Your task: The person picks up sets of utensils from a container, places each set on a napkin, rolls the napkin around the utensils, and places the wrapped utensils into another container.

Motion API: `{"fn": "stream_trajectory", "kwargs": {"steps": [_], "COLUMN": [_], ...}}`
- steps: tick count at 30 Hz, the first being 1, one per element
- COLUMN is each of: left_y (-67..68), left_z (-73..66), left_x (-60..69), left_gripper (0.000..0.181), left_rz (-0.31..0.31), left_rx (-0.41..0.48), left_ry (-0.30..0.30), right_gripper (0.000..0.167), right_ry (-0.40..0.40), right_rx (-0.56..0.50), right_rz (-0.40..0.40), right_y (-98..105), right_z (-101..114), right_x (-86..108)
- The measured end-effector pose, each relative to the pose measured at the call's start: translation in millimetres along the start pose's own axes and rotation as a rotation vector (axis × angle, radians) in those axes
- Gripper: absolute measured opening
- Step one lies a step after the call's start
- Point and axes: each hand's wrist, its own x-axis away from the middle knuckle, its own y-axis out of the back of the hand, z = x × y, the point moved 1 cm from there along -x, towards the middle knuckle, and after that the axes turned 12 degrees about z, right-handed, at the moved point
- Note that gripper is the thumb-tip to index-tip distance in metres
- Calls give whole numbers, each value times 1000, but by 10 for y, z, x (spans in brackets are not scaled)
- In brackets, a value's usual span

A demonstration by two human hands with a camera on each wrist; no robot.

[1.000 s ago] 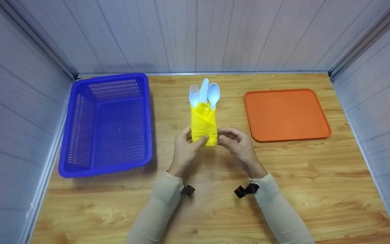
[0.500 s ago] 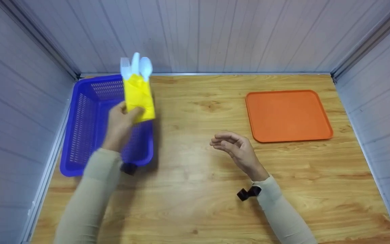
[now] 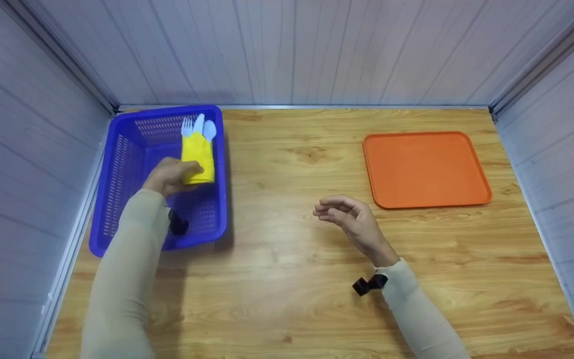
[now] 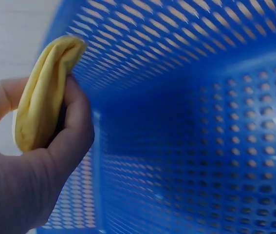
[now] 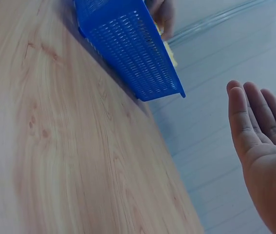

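My left hand [image 3: 171, 174] pinches the lower part of a folded yellow napkin pouch [image 3: 200, 152], thumb in front and fingers behind. Out of the pouch's top stick a pale blue fork [image 3: 187, 126], knife [image 3: 199, 123] and spoon [image 3: 210, 130]. The bundle is over the right part of a blue plastic basket [image 3: 223, 199]; the left wrist view shows the napkin's folded end [image 4: 43, 97] at the basket's perforated wall. Above the middle of the table, my right hand [image 3: 354, 222] holds nothing, its fingers loosely bent in the head view.
An orange tray [image 3: 426, 169] lies on the wooden table [image 3: 287, 279] at the right. Pale panelled walls [image 3: 287, 55] enclose the table at the back and both sides. The basket stands close to the left wall.
My left hand has carried the cutlery bundle from the table's middle leftward, then lowered it toward the basket. The right hand came away from the napkin and has stayed nearly in place.
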Motion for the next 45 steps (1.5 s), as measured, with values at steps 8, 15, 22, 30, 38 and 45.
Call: {"fn": "stream_trajectory", "kwargs": {"steps": [8, 15, 22, 30, 38, 45], "left_y": [53, 45, 31, -53, -121, -181], "left_z": [169, 278, 322, 291, 201, 149], "left_x": [-197, -326, -336, -315, -239, -274], "left_gripper": [69, 74, 62, 72, 77, 69], "left_rz": [9, -27, -74, -159, -212, -192], "left_rx": [-39, -103, -183, -295, -634, -786], "left_ry": [143, 195, 172, 169, 138, 88], "right_gripper": [32, 35, 38, 37, 32, 35], "right_ry": [-17, -27, -35, -31, -34, -24], "right_rx": [12, 22, 67, 91, 106, 101], "right_rz": [-12, -18, -20, -21, -40, -39], "right_y": [15, 5, 6, -13, 9, 5], "right_z": [-6, -2, -10, -43, -41, -53], "right_x": [18, 21, 26, 22, 47, 57]}}
